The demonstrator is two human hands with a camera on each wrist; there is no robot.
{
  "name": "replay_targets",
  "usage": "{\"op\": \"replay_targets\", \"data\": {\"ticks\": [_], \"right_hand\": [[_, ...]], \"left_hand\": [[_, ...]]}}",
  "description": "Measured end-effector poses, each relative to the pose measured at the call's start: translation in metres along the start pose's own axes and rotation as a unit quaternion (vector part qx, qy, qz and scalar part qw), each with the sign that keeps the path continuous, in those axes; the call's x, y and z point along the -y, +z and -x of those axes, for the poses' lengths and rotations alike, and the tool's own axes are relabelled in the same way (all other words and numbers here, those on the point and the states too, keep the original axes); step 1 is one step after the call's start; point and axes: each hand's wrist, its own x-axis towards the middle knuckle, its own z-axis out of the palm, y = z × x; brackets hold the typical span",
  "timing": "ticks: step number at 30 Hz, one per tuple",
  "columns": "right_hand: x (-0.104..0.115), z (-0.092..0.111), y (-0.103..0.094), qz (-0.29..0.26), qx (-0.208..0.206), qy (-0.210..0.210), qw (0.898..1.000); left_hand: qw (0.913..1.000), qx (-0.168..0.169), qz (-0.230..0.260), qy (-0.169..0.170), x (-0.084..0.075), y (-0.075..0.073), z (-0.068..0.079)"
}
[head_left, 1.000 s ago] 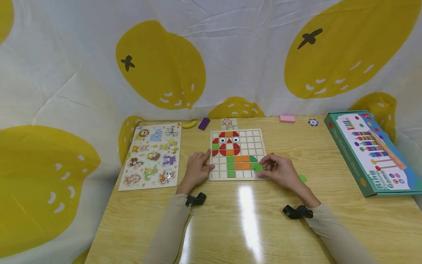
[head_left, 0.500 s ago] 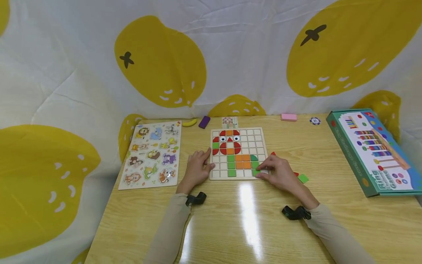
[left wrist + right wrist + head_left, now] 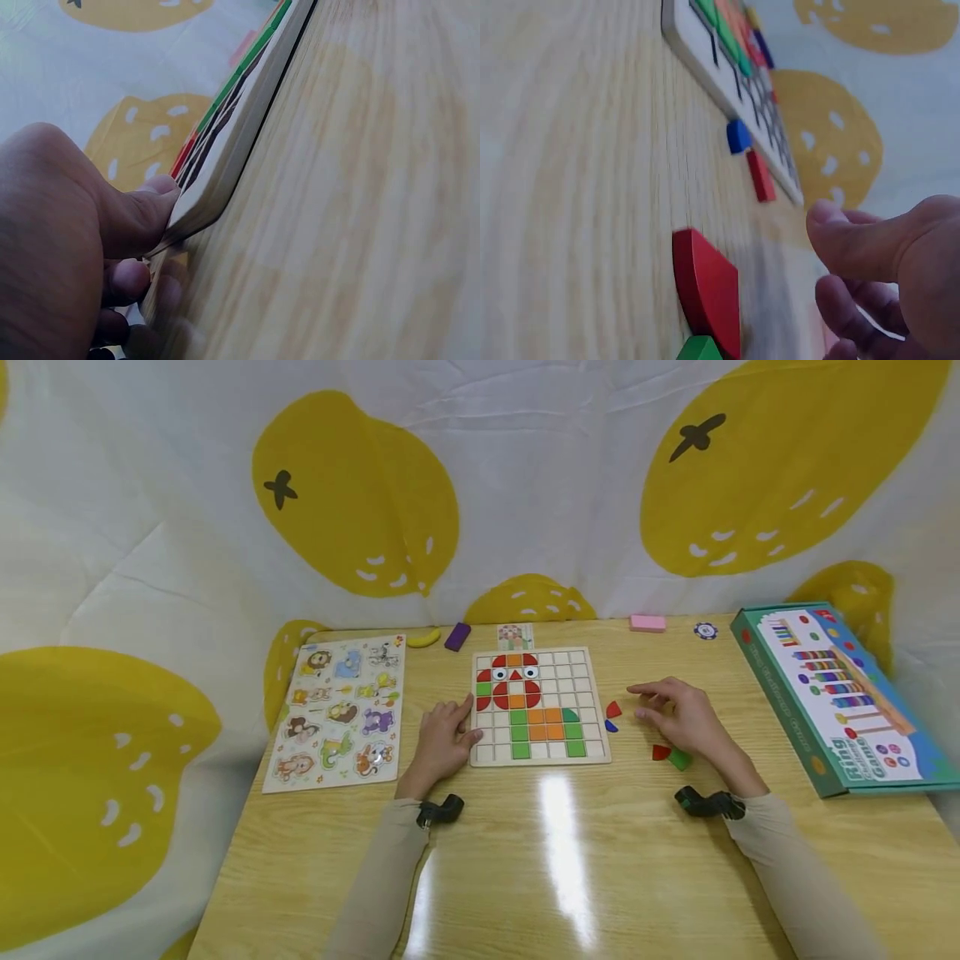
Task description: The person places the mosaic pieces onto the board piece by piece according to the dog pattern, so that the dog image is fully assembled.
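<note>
A wooden grid board lies in the middle of the table, with red, orange and green tiles and two eye tiles set in its cells. Along its left edge my left hand rests, thumb and forefinger touching the side; in the left wrist view the thumb meets the board near a corner. My right hand hovers right of the board, fingers loosely bent and holding nothing. Near it lie a red quarter-round tile, a small blue tile, another red tile and a green tile.
An animal peg puzzle lies left of the board. Behind are a toy banana, a purple block, a picture card, a pink block and a poker chip. A ring game box stands right.
My right hand set a green square into the board's lower right area, let go and moved right, above the loose tiles. My left hand stays at the board's edge.
</note>
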Motion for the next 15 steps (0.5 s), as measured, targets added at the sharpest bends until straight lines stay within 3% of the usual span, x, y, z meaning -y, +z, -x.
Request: {"op": "replay_targets", "data": {"ticks": [4,7,15], "right_hand": [[-0.006,-0.015,0.008,-0.012,0.070,-0.020,0.997],[-0.006,-0.018,0.013,-0.007,0.100,-0.013,0.995],[-0.004,-0.023,0.010,-0.009,0.081,0.057,0.995]], "left_hand": [[1.0000,-0.001,0.001,-0.002,0.004,0.002,0.000],[1.0000,-0.001,-0.002,0.003,0.004,0.004,0.001],[0.9999,-0.008,-0.004,0.010,0.001,0.001,0.000]]}}
